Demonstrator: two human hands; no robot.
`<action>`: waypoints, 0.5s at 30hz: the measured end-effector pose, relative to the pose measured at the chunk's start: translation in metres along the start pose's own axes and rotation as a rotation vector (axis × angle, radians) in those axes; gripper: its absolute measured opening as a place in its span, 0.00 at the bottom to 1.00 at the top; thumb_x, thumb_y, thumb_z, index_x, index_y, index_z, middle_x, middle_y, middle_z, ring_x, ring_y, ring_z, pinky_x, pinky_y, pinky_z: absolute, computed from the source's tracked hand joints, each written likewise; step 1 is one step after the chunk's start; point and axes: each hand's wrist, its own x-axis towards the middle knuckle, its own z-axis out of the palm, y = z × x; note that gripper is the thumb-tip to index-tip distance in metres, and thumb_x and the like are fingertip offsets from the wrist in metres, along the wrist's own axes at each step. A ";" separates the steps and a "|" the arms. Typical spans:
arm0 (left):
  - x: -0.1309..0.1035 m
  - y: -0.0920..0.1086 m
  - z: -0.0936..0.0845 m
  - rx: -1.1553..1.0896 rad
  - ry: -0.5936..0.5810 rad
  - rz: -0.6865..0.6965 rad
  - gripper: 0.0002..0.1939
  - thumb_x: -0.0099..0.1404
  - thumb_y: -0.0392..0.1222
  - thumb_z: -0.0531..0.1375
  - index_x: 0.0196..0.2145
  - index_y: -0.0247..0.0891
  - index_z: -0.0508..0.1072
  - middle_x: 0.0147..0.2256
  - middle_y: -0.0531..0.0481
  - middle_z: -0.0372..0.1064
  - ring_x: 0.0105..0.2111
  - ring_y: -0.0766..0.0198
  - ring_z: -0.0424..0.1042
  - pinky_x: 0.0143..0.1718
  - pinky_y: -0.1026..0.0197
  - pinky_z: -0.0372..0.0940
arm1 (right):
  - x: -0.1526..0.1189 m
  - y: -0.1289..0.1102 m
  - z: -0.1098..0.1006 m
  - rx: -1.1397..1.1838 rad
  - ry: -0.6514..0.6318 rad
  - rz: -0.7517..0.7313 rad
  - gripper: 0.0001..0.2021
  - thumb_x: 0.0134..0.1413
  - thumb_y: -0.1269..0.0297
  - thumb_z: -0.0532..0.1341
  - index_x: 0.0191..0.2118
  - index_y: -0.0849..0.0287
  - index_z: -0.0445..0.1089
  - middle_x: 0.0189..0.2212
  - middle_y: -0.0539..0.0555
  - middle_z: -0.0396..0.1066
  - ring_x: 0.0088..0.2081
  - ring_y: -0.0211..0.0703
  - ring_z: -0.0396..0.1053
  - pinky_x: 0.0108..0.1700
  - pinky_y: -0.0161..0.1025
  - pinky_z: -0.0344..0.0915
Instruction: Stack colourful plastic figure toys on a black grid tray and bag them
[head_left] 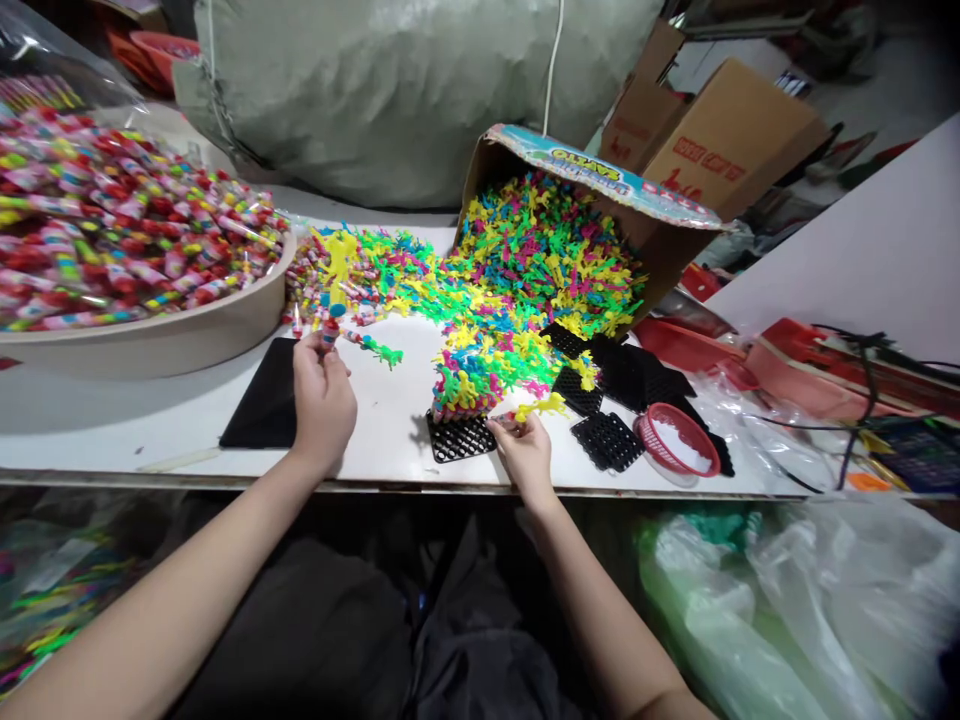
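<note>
My left hand (324, 400) is closed on a small tube with a red and blue end and a yellow figure (340, 255) on top, held above the white table. A tube with a green figure (384, 351) is close to its fingertips. My right hand (525, 450) pinches a small tube with a yellow figure (546, 405), beside a black perforated tray (457, 442). Several tubes topped with coloured figures stand in the rear part of that tray. Behind it, loose coloured figures (487, 325) spread out from a tipped cardboard box (667, 265).
A large beige basin (232, 335) of small tubes stands at the left. A flat black panel (262, 400) lies beside my left hand. At the right are black perforated trays (606, 441), a red basket (649, 420), plastic film and cables. A large grey sack (405, 90) sits behind.
</note>
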 end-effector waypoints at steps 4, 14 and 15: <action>0.000 0.001 0.000 -0.024 -0.033 -0.019 0.09 0.64 0.43 0.46 0.40 0.37 0.59 0.27 0.51 0.57 0.27 0.64 0.61 0.34 0.59 0.61 | 0.002 0.000 0.001 -0.031 -0.031 -0.010 0.16 0.36 0.57 0.67 0.26 0.60 0.60 0.21 0.48 0.66 0.25 0.35 0.64 0.28 0.33 0.60; -0.002 0.005 0.004 -0.042 -0.091 -0.057 0.10 0.65 0.44 0.47 0.40 0.37 0.59 0.27 0.52 0.56 0.27 0.65 0.60 0.33 0.60 0.60 | 0.004 0.004 0.001 -0.055 -0.048 -0.019 0.16 0.38 0.60 0.66 0.25 0.59 0.57 0.21 0.47 0.64 0.25 0.36 0.64 0.29 0.33 0.60; -0.002 0.006 0.004 -0.038 -0.093 -0.060 0.10 0.65 0.44 0.47 0.40 0.37 0.59 0.27 0.52 0.56 0.27 0.65 0.60 0.33 0.61 0.59 | 0.003 0.005 0.001 -0.074 -0.042 -0.021 0.16 0.39 0.60 0.66 0.25 0.59 0.57 0.21 0.47 0.64 0.25 0.36 0.64 0.28 0.33 0.60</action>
